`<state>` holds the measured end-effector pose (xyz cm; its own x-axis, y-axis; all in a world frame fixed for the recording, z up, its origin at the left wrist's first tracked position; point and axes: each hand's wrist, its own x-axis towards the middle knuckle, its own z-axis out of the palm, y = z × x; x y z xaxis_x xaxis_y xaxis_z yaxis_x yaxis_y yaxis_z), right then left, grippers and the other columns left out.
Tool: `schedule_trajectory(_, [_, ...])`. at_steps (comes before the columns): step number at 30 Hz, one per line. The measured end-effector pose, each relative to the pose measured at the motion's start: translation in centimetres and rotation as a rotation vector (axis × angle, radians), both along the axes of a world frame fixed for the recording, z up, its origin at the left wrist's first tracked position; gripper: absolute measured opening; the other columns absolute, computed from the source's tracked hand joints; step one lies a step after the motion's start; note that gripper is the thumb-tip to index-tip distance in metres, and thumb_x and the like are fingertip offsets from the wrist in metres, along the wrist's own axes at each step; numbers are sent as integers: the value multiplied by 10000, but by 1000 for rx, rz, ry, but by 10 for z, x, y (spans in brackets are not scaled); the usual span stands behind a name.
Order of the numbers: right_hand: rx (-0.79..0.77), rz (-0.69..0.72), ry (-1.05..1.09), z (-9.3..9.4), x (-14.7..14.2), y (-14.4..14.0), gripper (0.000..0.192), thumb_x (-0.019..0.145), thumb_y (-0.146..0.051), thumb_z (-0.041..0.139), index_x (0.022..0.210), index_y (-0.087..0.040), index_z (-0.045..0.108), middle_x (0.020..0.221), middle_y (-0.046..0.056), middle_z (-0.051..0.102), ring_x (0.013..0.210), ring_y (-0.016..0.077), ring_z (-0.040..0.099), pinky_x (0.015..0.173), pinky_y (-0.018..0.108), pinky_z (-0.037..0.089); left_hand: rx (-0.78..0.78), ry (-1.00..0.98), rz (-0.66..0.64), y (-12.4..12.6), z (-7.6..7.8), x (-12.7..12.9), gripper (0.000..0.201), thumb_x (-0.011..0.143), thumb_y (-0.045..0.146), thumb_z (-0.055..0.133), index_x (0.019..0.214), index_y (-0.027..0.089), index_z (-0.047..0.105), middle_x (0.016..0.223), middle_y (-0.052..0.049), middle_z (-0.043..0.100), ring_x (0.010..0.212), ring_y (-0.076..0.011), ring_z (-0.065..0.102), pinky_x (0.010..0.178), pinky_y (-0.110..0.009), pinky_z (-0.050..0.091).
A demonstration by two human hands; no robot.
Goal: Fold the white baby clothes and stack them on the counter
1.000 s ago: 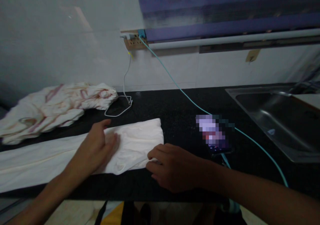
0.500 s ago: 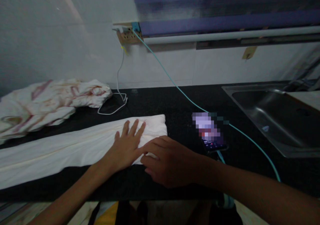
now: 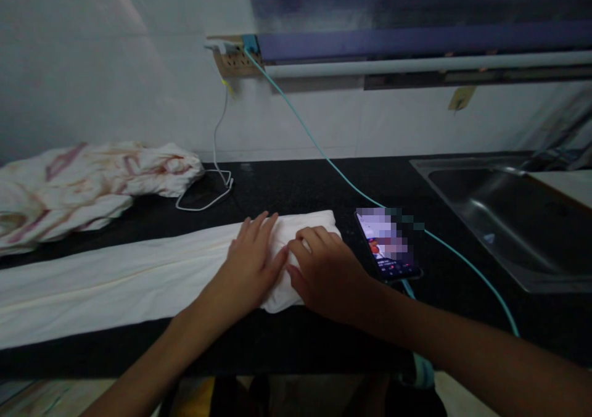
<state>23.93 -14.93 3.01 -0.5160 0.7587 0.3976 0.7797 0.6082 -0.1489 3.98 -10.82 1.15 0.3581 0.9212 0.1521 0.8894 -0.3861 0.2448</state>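
Observation:
A long cream cloth (image 3: pixel 115 278), folded into a strip, lies along the black countertop (image 3: pixel 305 189). My left hand (image 3: pixel 252 269) lies flat on the cloth near its right end, fingers pointing away from me. My right hand (image 3: pixel 326 272) rests on the cloth's right end with curled fingers gripping the fabric, touching my left hand. Just right of that end lies a phone (image 3: pixel 387 244) with a lit screen.
A crumpled white cloth with reddish pattern (image 3: pixel 87 182) sits at the back left. A white cable (image 3: pixel 208 192) and a teal cable (image 3: pixel 319 152) run from a wall socket strip (image 3: pixel 231 59); the teal one reaches the phone. A steel sink (image 3: pixel 509 213) is at right.
The cloth's right end has slid to the right, closer to the phone. My right hand moved from the counter's front edge onto the cloth's end; my left hand shifted right with it.

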Motion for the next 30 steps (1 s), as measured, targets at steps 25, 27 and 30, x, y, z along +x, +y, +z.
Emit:
schedule_trajectory(25, [17,149,-76,-7,-2,-4,218,1038,-307,522,1050,-123,639,1041,133,668,977,253,587,818,390,449,-4,-168,-310,39,54,38,322,1009,394,427,1074,177,655,1092,-104,660,1026,-262,614,978,-429,479])
schedule_trajectory(27, [47,402,-125,-2,-1,-4,189,1039,-251,501,940,-158,632,910,70,655,846,207,566,718,347,399,-29,-230,-391,55,47,58,346,1022,375,400,1088,180,678,1102,-108,679,1029,-254,617,985,-417,468])
schedule_trajectory(30, [50,673,-170,-1,3,-5,178,1034,-247,517,900,-186,616,854,21,635,755,170,523,645,325,329,-51,-236,-667,71,32,76,311,995,262,433,1133,195,703,1186,-114,691,1129,-256,612,1041,-423,447])
